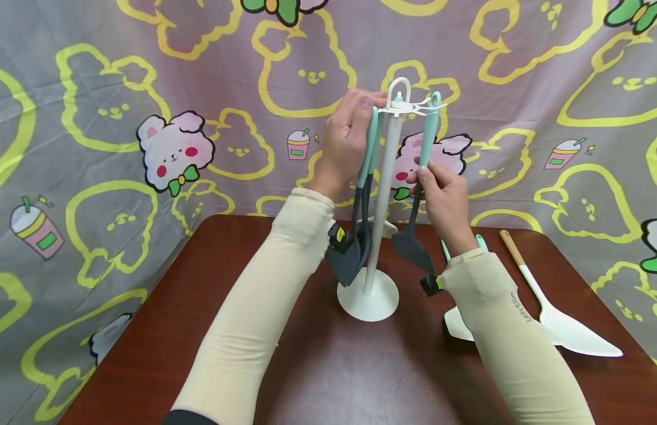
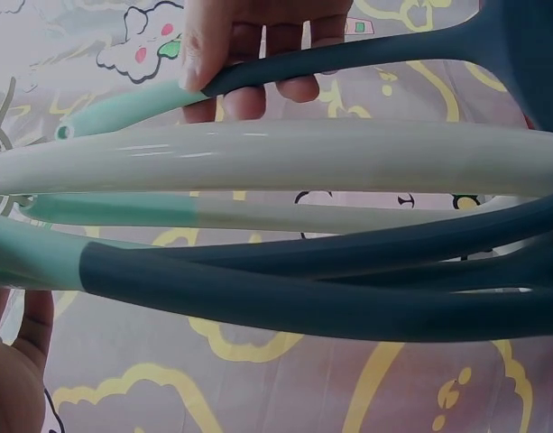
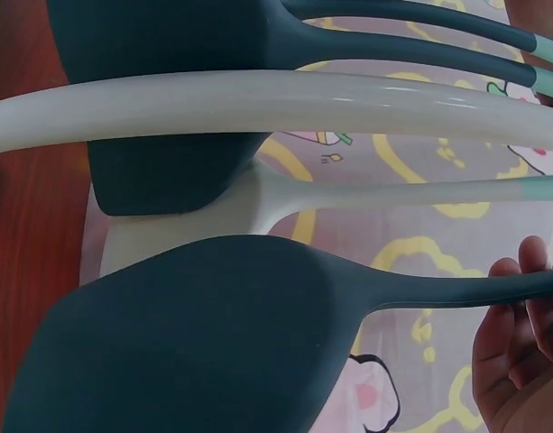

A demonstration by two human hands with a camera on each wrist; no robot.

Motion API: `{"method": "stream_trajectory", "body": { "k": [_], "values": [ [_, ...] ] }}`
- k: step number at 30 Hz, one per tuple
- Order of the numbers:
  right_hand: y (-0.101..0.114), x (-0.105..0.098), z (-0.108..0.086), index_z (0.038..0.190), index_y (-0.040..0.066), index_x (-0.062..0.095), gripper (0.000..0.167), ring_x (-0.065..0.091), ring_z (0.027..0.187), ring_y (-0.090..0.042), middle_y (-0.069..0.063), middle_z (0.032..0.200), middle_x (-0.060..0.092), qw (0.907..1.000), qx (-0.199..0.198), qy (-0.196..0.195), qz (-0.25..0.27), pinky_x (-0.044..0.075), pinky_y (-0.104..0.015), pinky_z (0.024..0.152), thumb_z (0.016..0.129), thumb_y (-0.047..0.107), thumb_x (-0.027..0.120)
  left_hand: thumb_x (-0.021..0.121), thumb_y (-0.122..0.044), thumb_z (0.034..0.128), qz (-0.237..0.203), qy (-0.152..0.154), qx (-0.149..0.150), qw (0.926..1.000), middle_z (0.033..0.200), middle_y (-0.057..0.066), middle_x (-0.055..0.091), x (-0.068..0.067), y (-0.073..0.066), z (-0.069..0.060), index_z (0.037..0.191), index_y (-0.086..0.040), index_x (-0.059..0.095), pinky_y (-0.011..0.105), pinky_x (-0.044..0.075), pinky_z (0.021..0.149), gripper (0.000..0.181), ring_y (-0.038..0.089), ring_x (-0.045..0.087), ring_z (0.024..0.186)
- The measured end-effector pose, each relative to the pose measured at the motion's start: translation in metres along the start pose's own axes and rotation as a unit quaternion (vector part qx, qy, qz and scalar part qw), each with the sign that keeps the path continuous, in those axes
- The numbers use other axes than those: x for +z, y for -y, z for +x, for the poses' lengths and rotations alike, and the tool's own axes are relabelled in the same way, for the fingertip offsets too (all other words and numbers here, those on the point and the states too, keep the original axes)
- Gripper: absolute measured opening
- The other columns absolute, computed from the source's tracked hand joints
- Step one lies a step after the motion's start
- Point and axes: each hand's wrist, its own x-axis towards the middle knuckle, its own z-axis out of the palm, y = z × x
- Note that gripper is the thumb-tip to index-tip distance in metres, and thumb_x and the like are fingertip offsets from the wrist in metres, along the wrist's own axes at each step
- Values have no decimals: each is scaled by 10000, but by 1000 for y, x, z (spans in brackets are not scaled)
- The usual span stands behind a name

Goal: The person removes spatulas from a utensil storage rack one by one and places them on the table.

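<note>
A white utensil rack stands on the table with hooks round its top. My left hand holds the rack's top at its left side, fingertips partly hidden. Beside that hand hang dark spatulas with mint handles. My right hand pinches another dark spatula around the lower handle and shaft. Its mint handle points up, and its holed end is at a right-hand hook; whether the hook passes through cannot be told. A white-headed utensil with a mint handle hangs behind the pole.
On the table's right side lie a white turner with a wooden handle and a white-headed utensil, partly under my right forearm. Mint handle ends show behind the right wrist. A patterned cloth hangs behind the brown table.
</note>
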Motion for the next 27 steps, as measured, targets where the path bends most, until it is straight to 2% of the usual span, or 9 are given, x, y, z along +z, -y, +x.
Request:
{"method": "stream_trajectory", "body": {
  "k": [9,14,18,27],
  "values": [
    [-7,-8,-1,1130,26,661,233,677,677,0,165,778,689,9994,325,95,-6,559,-150,703,999,201,582,354,-144,1040,-37,-20,78,10000,1255,145,643,4,2,0,1106,12,665,185,432,899,354,205,590,1171],
    [-11,-12,1,1079,62,661,217,662,743,7,209,776,684,9974,661,-106,-278,525,-145,650,961,243,645,359,-145,1040,-73,-48,65,9999,1245,142,649,5,1,1,1107,11,671,183,436,908,354,202,592,1166],
    [-16,-17,2,1014,124,646,197,645,777,-22,220,777,667,9939,920,-319,-515,522,-173,660,930,298,688,361,-154,1043,-103,-53,-13,9999,1246,131,648,4,1,1,1109,4,673,185,441,900,356,192,592,1153],
    [-34,-24,10,963,98,612,191,615,630,-5,163,672,612,9851,1340,-377,-1010,532,-158,606,921,264,697,358,-142,1038,-140,-113,156,9997,1230,152,649,3,2,2,1099,20,668,186,442,910,355,206,596,1170]
  ]
}}
